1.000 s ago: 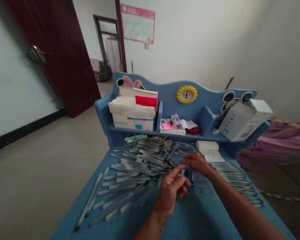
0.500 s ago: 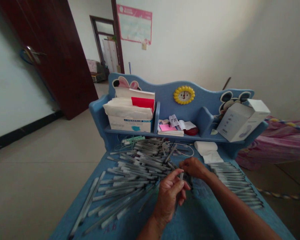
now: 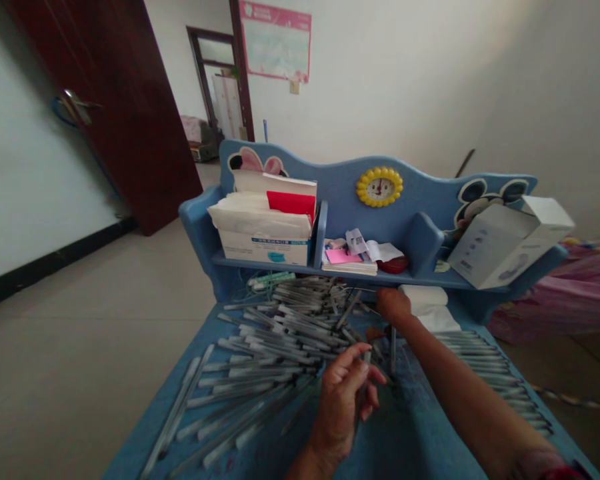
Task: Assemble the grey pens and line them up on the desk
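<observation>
My left hand [image 3: 345, 397] is closed on a slim pen [image 3: 367, 363] with a greyish barrel, held upright between thumb and fingers above the front of the desk. My right hand [image 3: 394, 305] reaches to the back of the desk, just left of a white paper roll [image 3: 424, 298]. Its fingers look curled together, with the tips hidden from me. Below that hand, a dark pen [image 3: 393, 350] lies lengthwise. To the left spreads a big loose pile of grey, clear-barrelled pens [image 3: 275, 340]. On the right is a neat row of similar pens [image 3: 485, 373].
Along the back of the blue desk [image 3: 130, 447] runs a shelf with a mask box [image 3: 265, 243], papers [image 3: 350, 260], a yellow flower clock [image 3: 379, 187] and a tilted white box [image 3: 505, 243]. A thin white cable [image 3: 363, 289] lies under the shelf.
My right hand has moved from beside my left fingertips to the back, near the paper roll. My left hand still holds the pen. The view has shifted slightly.
</observation>
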### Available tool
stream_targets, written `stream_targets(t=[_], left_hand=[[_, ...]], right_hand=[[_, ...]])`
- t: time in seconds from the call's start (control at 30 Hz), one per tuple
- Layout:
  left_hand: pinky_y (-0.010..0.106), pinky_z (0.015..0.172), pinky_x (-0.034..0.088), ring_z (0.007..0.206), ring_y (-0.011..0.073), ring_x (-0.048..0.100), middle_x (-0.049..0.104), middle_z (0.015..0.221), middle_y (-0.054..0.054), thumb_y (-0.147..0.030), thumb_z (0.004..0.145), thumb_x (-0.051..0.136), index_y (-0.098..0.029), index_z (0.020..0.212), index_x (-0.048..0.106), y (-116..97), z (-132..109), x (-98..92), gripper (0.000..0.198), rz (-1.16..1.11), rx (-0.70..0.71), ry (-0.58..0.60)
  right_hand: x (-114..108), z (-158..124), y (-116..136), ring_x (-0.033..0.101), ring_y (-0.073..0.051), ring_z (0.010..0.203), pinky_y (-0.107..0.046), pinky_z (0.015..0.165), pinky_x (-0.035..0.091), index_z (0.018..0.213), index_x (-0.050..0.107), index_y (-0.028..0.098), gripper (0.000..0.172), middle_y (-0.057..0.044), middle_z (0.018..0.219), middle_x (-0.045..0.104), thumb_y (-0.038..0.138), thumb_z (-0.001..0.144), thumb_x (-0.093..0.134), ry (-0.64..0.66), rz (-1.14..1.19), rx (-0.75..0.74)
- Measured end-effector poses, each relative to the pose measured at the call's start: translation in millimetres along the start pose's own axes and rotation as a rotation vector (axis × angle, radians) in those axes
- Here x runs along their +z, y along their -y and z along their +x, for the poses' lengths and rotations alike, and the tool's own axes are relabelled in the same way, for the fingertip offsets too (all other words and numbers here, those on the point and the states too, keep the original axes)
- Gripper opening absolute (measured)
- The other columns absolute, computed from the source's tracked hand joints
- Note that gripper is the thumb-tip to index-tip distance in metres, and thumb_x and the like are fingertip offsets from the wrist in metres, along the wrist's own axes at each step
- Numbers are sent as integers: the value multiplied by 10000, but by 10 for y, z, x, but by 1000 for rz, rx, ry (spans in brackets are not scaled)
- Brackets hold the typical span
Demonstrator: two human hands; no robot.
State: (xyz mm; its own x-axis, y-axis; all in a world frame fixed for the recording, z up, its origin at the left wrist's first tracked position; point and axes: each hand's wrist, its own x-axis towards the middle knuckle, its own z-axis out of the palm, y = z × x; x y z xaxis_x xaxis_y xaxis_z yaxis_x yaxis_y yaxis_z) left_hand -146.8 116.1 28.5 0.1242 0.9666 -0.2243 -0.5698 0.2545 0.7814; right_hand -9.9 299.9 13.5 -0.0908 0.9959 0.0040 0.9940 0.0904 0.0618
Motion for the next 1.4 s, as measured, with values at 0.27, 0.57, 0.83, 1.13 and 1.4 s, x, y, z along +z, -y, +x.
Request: stream_targets(t=[0.27,0.57,0.83,1.13,1.4], left_hand=[[135,336,242,414,60,459,632,669,36,-321,757,575,-135,1079,501,-29,-10,-2,379,-17,-19,-30],[140,330,240,401,59,442,628,657,32,-321,755,576,-134,1069,508,-24,14,-22,372,-3,-1,-38],[142,335,253,403,59,441,628,661,30,-318,749,584,-136,1075,515,-36,12,-6,380,7,10,-30],[146,347,256,414,58,452,627,674,32,-355,760,604,-136,1062,516,-9,25,-30,384,27,16,-6],[142,342,257,398,48,432,615,658,19,-351,755,608,-133,949,546,-10,15,-16,298,53,36,9]], right_hand=[[-10,155,-11,636,-252,915,-341,747,482,989,619,113,282,-176,963,666,99,830,386,-17,-99,-65],[-63,162,-47,622,-244,937,-330,760,481,1020,607,105,246,-178,996,655,128,848,433,44,-113,-109],[-14,256,-105,584,-185,926,-392,795,488,1084,554,141,274,-72,1084,585,313,875,516,153,-91,-112],[-34,237,-170,569,-194,953,-397,801,485,1125,532,157,291,-77,1132,556,306,874,516,245,-32,-164],[-121,82,-181,577,-186,929,-375,782,493,1103,546,163,272,-67,1109,567,307,873,518,395,36,-236]])
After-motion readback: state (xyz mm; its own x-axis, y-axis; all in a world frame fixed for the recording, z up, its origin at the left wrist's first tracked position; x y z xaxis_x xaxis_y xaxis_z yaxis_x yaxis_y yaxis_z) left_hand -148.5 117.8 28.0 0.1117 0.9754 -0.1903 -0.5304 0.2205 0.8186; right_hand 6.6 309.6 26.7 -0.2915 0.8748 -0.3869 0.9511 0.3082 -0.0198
